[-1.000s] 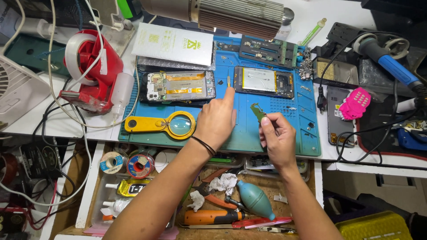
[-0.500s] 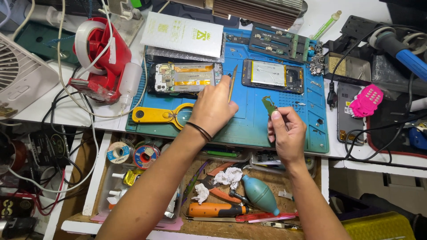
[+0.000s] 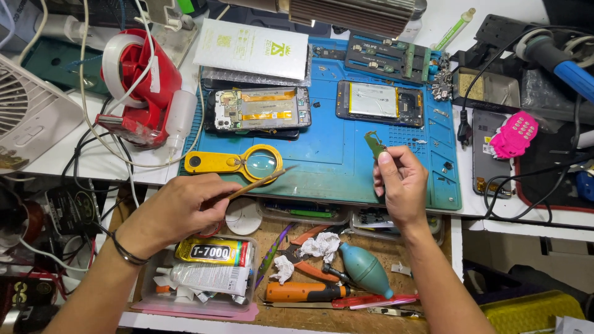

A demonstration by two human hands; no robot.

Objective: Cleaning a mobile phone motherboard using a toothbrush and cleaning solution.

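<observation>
My left hand (image 3: pixel 179 207) holds a thin wooden stick (image 3: pixel 260 182) and sits low at the left, over the open drawer by the glue tubes (image 3: pixel 213 252). The stick's tip points up and right towards the yellow magnifying glass (image 3: pixel 238 162). My right hand (image 3: pixel 401 182) pinches a small green circuit part (image 3: pixel 374 143) above the blue work mat (image 3: pixel 334 154). Two opened phones lie on the mat: one with orange ribbon cables (image 3: pixel 260 108) at the left, one showing a silver battery (image 3: pixel 378 102) at the right.
A red tape dispenser (image 3: pixel 137 83) and a white fan (image 3: pixel 28 114) stand at the left. A white packet (image 3: pixel 252 48) lies at the back. The drawer holds an air blower (image 3: pixel 366 270), an orange screwdriver (image 3: pixel 303 291) and pliers. Soldering tools, cables and a pink keypad (image 3: pixel 512 136) crowd the right.
My left hand has drawn back from the mat near the phones to the drawer's left side, carrying the stick. My right hand has stayed nearly still with the green part.
</observation>
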